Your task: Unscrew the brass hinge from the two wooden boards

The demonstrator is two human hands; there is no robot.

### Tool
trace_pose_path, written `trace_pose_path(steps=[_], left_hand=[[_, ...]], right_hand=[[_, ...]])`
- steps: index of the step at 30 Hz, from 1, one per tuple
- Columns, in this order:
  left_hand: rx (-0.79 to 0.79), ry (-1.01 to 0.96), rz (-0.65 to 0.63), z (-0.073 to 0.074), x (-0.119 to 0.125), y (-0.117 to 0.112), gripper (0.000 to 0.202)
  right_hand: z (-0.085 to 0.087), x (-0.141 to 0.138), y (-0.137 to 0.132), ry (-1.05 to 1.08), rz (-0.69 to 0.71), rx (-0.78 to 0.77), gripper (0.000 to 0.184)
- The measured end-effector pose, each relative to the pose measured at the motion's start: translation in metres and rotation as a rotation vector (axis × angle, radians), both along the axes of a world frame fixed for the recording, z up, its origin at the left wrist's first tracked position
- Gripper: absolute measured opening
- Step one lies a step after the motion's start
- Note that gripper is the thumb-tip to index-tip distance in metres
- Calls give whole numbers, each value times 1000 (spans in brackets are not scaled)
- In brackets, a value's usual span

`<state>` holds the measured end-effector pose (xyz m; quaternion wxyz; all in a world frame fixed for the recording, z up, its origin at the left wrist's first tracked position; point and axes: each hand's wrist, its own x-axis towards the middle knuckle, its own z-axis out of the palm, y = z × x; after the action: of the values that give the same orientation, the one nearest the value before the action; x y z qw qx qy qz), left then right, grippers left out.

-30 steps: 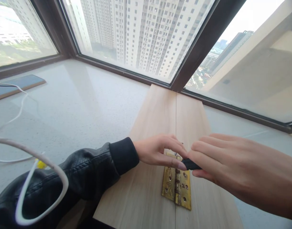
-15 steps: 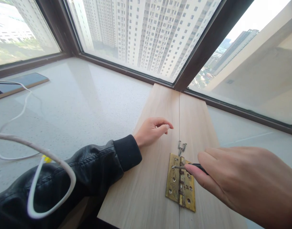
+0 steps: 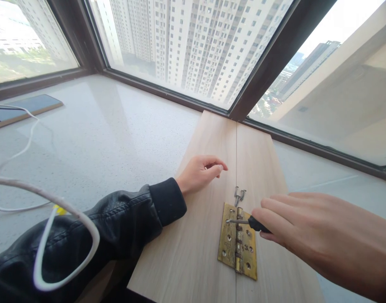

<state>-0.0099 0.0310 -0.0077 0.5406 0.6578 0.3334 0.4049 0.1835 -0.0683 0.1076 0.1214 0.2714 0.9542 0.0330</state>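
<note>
A brass hinge (image 3: 238, 243) lies flat across the seam of two light wooden boards (image 3: 195, 235). My right hand (image 3: 309, 235) is closed on a black-handled screwdriver (image 3: 248, 222), its tip resting on the hinge's upper left screw hole. A few loose screws (image 3: 239, 195) lie just above the hinge. My left hand (image 3: 200, 171), in a black leather sleeve, rests on the left board with fingers loosely curled and nothing in them, a little up and left of the hinge.
The boards lie on a pale speckled sill (image 3: 101, 130) below dark-framed windows (image 3: 262, 63). A phone (image 3: 25, 108) with a white cable (image 3: 19, 155) lies far left. Another thick white cable (image 3: 66, 219) loops over my left arm.
My left hand has left the hinge and screwdriver tip and moved up-left onto the board. The screwdriver tip now sits on the hinge, and the loose screws have come into view.
</note>
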Motion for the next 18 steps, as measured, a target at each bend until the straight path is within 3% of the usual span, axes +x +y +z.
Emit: trace_pose_path(steps=[5,12,16,18], left_hand=[[12,12,-8,2,-1,-1,20],[11,24,-5,4,-1,-1,20],[11,35,-14,5,-1,-1,21],[8,42,-17,5,-1,-1,21]], right_hand=[[4,-12,6,-40,-87,-71,20],[-2,-25,2,-14,-252,131,38],[-2,-21,-2,4,-336,-2,18],[-2,-16,-1,17,-303,-42,12]])
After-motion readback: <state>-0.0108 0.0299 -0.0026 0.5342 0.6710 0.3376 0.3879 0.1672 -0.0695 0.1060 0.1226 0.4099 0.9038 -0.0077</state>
